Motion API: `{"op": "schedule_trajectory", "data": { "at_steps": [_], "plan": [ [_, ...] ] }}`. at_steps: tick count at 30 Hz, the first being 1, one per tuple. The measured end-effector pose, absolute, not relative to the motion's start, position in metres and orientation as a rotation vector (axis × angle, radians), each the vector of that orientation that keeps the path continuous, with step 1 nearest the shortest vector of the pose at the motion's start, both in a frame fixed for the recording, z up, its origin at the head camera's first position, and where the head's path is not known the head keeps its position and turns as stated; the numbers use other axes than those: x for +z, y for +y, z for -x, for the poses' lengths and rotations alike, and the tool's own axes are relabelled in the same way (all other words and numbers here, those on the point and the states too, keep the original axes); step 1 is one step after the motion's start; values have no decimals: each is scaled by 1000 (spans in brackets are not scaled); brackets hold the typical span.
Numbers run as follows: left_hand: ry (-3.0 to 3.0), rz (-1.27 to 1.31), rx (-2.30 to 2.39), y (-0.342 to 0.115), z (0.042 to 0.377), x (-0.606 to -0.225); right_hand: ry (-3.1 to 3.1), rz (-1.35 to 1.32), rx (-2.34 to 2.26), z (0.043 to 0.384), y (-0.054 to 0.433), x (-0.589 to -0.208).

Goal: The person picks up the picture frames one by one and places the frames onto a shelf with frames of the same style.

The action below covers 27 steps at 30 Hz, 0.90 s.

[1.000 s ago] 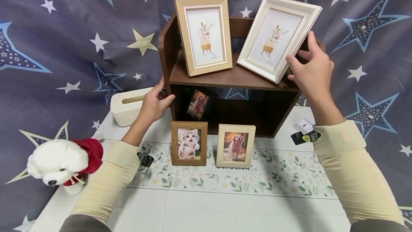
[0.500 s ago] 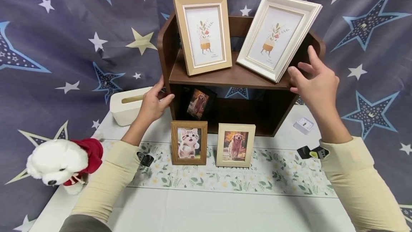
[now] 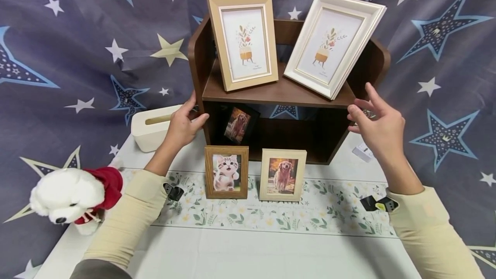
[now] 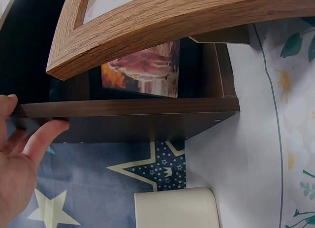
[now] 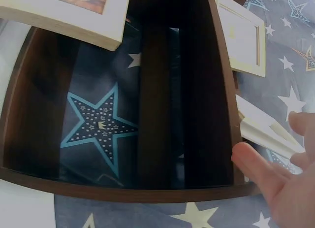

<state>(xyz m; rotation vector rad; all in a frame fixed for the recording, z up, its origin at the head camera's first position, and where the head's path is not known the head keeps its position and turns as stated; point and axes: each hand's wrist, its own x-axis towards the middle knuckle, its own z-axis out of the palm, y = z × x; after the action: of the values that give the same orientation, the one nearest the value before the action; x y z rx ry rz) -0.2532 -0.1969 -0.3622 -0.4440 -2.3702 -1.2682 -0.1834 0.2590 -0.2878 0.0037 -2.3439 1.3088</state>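
Note:
A dark brown two-tier shelf (image 3: 248,94) stands on the table. On its upper tier lean a tan picture frame (image 3: 248,44) and, tilted to the right, a white picture frame (image 3: 334,44), both with plant prints. My left hand (image 3: 182,124) rests on the shelf's left side, thumb (image 4: 49,132) against the panel and fingers extended. Off the shelf's right side, my right hand (image 3: 381,130) is empty, its fingers spread and slightly bent. In the right wrist view, a fingertip (image 5: 244,151) overlaps the shelf edge, below the white frame (image 5: 268,127).
A dark frame with a dog photo (image 3: 237,125) leans inside the lower tier. In front stand a brown kitten frame (image 3: 226,171) and a cream dog frame (image 3: 283,175). A white tissue box (image 3: 149,137) and plush dog (image 3: 71,193) are left; a small clear box (image 3: 362,152) is right.
My right hand has come away from the white frame's right edge and moved down beside the shelf. The white frame keeps its tilt. My left hand stays at the shelf's left side.

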Motion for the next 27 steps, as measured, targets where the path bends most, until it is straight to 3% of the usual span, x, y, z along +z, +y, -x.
{"op": "schedule_trajectory", "data": {
  "at_steps": [17,27],
  "plan": [
    [-2377,449,-1294,-198,254,-363,-2490,-316,1341,173,265,-337],
    [-2384,443,-1292,-198,254,-362,-2513,-375,1643,177,266,-365]
  ]
}}
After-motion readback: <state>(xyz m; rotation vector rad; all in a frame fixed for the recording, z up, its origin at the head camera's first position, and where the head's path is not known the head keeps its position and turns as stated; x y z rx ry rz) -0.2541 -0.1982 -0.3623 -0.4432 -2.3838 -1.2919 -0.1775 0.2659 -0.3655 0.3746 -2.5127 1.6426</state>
